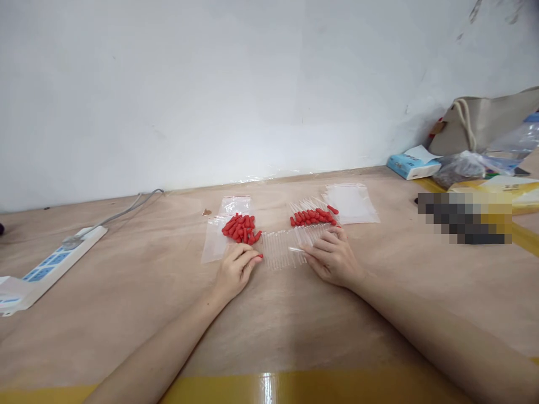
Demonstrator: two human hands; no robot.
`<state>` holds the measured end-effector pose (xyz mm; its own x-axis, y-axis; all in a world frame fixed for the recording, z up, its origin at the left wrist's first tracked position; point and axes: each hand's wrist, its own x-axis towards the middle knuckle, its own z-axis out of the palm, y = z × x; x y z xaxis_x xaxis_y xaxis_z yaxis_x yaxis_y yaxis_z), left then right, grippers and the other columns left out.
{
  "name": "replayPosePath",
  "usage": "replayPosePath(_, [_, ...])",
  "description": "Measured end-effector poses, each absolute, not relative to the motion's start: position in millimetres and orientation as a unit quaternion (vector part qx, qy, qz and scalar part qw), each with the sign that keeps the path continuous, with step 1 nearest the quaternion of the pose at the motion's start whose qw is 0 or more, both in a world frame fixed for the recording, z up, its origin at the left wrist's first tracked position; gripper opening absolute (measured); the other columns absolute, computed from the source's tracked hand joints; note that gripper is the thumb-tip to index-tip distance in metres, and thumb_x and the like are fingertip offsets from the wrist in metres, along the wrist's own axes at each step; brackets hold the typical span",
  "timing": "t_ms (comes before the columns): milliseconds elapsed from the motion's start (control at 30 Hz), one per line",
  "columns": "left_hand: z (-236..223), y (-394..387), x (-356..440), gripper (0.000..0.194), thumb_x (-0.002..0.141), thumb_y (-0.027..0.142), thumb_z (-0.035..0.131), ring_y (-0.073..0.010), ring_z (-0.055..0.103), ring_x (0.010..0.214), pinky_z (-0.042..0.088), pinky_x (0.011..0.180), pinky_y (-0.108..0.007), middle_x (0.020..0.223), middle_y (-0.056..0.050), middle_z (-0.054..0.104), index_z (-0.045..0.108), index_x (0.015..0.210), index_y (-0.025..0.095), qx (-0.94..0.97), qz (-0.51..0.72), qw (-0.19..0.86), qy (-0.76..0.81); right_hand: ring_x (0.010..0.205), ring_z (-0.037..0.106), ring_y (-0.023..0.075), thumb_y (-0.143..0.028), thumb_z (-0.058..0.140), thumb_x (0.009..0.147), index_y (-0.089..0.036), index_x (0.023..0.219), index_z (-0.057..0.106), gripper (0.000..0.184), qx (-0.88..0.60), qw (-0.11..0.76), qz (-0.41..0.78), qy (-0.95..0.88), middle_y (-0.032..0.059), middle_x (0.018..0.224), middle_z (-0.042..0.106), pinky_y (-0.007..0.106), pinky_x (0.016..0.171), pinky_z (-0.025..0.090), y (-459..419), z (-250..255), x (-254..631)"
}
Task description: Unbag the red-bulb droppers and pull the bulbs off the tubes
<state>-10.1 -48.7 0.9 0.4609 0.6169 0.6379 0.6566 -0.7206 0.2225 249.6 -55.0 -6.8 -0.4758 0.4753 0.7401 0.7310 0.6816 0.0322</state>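
Observation:
My left hand [236, 270] rests on the wooden table [126, 314] and pinches a small red rubber bulb [260, 256] between its fingertips. Just above it lies a heap of loose red bulbs [241, 228] on a clear plastic bag [214, 242]. My right hand [332, 257] pinches a clear glass dropper tube [296, 249] at the edge of a row of bare tubes [286, 247]. Behind that row lies a group of assembled droppers with red bulbs [314, 216].
A white power strip [50, 264] with its cable lies at the far left. Another clear bag [351, 203] lies behind my right hand. At the back right stand a tissue pack [410, 164], a canvas bag [484, 120] and plastic-wrapped items [467, 165]. Yellow tape [269, 388] runs along the near edge.

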Motion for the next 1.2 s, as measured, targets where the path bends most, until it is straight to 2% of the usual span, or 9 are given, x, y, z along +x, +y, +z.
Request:
replayPosePath(100, [-0.5, -44.4, -10.8, 0.02, 0.086, 0.021, 0.044, -0.0133, 0.052, 0.083, 0.044, 0.074, -0.028, 0.088, -0.005, 0.052, 0.058, 0.1, 0.019, -0.815, -0.424, -0.007, -0.395, 0.071, 0.046, 0.014, -0.02, 0.045, 0.083, -0.019, 0.1, 0.06, 0.023, -0.427, 0.356, -0.162, -0.815, 0.0011, 0.072, 0.061, 0.033, 0.078, 0.027, -49.8, -6.7, 243.3])
replayPosePath(233, [1.8, -39.3, -5.8, 0.027, 0.086, 0.02, 0.042, -0.0153, 0.051, 0.088, 0.045, 0.08, -0.031, 0.094, -0.007, 0.049, 0.057, 0.109, 0.019, -0.773, -0.463, 0.018, -0.434, 0.076, 0.051, 0.0148, -0.016, 0.045, 0.081, -0.018, 0.088, 0.061, 0.017, -0.473, 0.377, -0.156, -0.781, 0.002, 0.077, 0.064, 0.032, 0.077, 0.025, -42.8, -7.7, 234.6])
replayPosePath(400, [8.4, -26.7, -16.9, 0.029, 0.085, 0.024, 0.042, -0.0166, 0.052, 0.091, 0.044, 0.083, -0.032, 0.095, -0.007, 0.052, 0.056, 0.11, 0.019, -0.723, -0.486, 0.014, -0.492, 0.073, 0.052, 0.0142, -0.016, 0.046, 0.08, -0.018, 0.079, 0.06, 0.014, -0.481, 0.385, -0.165, -0.77, 0.0009, 0.072, 0.064, 0.032, 0.077, 0.025, -35.9, -8.5, 231.0])
replayPosePath(567, [23.4, -8.7, -32.0, 0.028, 0.079, 0.032, 0.05, -0.0142, 0.055, 0.075, 0.046, 0.071, -0.028, 0.092, -0.004, 0.059, 0.053, 0.103, 0.02, -0.683, -0.465, -0.016, -0.562, 0.072, 0.05, 0.0147, -0.019, 0.046, 0.082, -0.019, 0.079, 0.062, 0.016, -0.467, 0.358, -0.178, -0.789, 0.0016, 0.071, 0.064, 0.034, 0.078, 0.025, -35.7, -9.9, 228.1])
replayPosePath(700, [39.9, 8.4, -34.2, 0.029, 0.073, 0.037, 0.055, -0.0147, 0.055, 0.073, 0.043, 0.068, -0.027, 0.088, -0.001, 0.062, 0.053, 0.098, 0.021, -0.679, -0.429, 0.005, -0.596, 0.075, 0.048, 0.0158, -0.03, 0.048, 0.082, -0.019, 0.084, 0.064, 0.019, -0.445, 0.338, -0.162, -0.813, 0.0025, 0.071, 0.061, 0.037, 0.082, 0.024, -37.5, -10.9, 226.3])
replayPosePath(867, [46.1, 32.9, -34.4, 0.024, 0.069, 0.04, 0.058, -0.0138, 0.055, 0.066, 0.041, 0.067, -0.028, 0.081, 0.002, 0.065, 0.058, 0.087, 0.023, -0.668, -0.366, -0.037, -0.646, 0.078, 0.046, 0.0174, -0.05, 0.051, 0.078, -0.019, 0.089, 0.065, 0.035, -0.424, 0.315, -0.129, -0.839, 0.0038, 0.074, 0.058, 0.04, 0.085, 0.023, -39.9, -8.5, 225.7])
replayPosePath(1200, [28.9, 46.6, -35.4, 0.021, 0.068, 0.04, 0.058, -0.015, 0.056, 0.065, 0.04, 0.069, -0.029, 0.081, 0.0, 0.067, 0.06, 0.081, 0.023, -0.651, -0.332, -0.055, -0.68, 0.082, 0.045, 0.0196, -0.067, 0.051, 0.068, -0.019, 0.106, 0.059, 0.062, -0.396, 0.283, -0.094, -0.868, 0.0059, 0.083, 0.056, 0.042, 0.086, 0.024, -43.8, -3.5, 230.9])
